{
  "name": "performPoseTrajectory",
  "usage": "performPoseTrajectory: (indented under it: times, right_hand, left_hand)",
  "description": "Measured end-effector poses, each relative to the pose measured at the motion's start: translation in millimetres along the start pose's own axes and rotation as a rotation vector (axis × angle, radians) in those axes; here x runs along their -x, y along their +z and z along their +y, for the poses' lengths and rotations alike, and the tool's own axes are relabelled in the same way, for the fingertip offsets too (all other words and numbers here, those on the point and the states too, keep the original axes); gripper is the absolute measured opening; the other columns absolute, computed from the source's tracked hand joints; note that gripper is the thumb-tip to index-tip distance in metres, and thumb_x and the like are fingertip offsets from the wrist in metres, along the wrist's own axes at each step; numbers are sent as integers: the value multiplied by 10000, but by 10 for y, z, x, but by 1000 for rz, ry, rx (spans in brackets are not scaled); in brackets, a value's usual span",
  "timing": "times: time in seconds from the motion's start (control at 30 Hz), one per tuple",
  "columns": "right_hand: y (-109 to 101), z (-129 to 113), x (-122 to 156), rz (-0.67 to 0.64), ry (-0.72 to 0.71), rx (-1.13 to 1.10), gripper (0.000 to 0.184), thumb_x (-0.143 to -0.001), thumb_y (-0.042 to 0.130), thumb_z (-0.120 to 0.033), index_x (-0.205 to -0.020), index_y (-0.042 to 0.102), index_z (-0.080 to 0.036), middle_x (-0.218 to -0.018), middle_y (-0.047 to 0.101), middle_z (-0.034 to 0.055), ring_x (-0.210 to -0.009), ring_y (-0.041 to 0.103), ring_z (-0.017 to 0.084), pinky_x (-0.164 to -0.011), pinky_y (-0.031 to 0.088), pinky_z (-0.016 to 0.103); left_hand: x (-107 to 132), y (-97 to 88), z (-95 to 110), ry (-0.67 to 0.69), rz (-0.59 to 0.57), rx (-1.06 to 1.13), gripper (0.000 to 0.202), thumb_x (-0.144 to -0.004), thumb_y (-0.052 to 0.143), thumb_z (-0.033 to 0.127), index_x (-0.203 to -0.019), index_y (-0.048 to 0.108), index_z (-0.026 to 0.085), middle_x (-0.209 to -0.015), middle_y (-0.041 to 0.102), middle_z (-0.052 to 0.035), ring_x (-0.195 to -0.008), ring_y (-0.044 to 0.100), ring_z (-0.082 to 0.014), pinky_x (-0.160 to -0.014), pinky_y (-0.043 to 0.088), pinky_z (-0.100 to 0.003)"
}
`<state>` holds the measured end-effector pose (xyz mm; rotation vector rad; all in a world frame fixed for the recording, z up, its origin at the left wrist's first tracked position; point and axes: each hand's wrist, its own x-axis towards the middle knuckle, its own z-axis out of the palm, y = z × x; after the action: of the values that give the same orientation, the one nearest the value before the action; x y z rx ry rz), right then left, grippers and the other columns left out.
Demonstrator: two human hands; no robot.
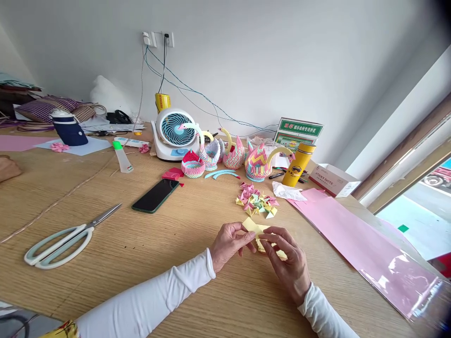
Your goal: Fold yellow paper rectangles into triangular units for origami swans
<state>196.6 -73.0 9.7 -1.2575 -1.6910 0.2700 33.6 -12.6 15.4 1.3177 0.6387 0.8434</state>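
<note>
A small yellow paper slip is pinched between the thumb and fingers of my left hand. My right hand has its thumb and fingertips closed at the slip's right end. Directly beneath, a stack of yellow paper slips lies on the table, partly covered by my right fingers. Just beyond my hands is a loose pile of folded paper triangles in pink, yellow and green.
Paper swans stand behind the pile, near a yellow bottle and a fan. Pink paper in a clear sleeve lies to the right. Leftward are a phone and scissors. Another person's hand shows at the left edge.
</note>
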Motion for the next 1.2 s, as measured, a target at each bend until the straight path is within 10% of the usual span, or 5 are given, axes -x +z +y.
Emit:
performPoseTrajectory:
  times: [0.5, 1.2]
  right_hand:
    - [50, 17, -21, -5, 487, -539, 296, -764, 675, -447, -807, 591, -166, -553, 487, -37, -470, 432, 101, -479, 419, 243]
    - [53, -55, -48, 1, 515, -548, 279, -772, 680, -420, -752, 564, -168, -632, 522, -27, -442, 422, 61, -412, 331, 197]
  left_hand:
    - [-1, 2, -7, 1, -47, -71, 397, -767, 623, 462, -862, 659, 79, -764, 673, -79, -498, 599, -103, -393, 305, -167]
    - [25, 1, -23, 50, -106, -119, 336, -795, 621, 414, -965, 599, 125, -917, 654, -71, -537, 620, -99, -407, 344, -162]
